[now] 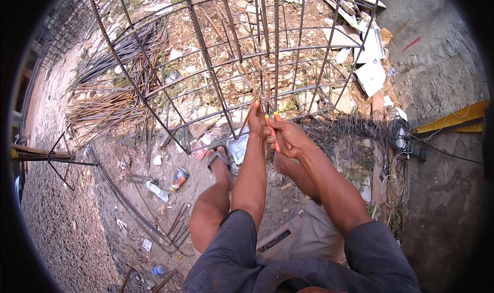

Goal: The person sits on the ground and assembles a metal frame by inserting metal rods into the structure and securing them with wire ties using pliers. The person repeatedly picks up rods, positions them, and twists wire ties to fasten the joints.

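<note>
My right hand (291,136) is wrapped round a pair of pliers (272,127) with red and yellow handles. Their metal jaws point away from me, toward the lower bars of a rebar cage (210,66). Just left of the jaws, my left hand (256,119) is closed at the lower end of a thin rusty rod (249,82). A second thin rusty piece (265,78) comes down close to the jaws. The fingers hide what the jaws bite on. The cage is made of dark long bars crossed by thinner ones, standing in front of me.
Loose steel rods (110,100) lie piled at left. Tangled wire (355,131) lies to the right, near broken white boards (371,69) and a yellow beam (453,119). Rubble covers the ground beyond the cage. Litter, including a crumpled packet (179,179), lies near my sandalled foot (218,156).
</note>
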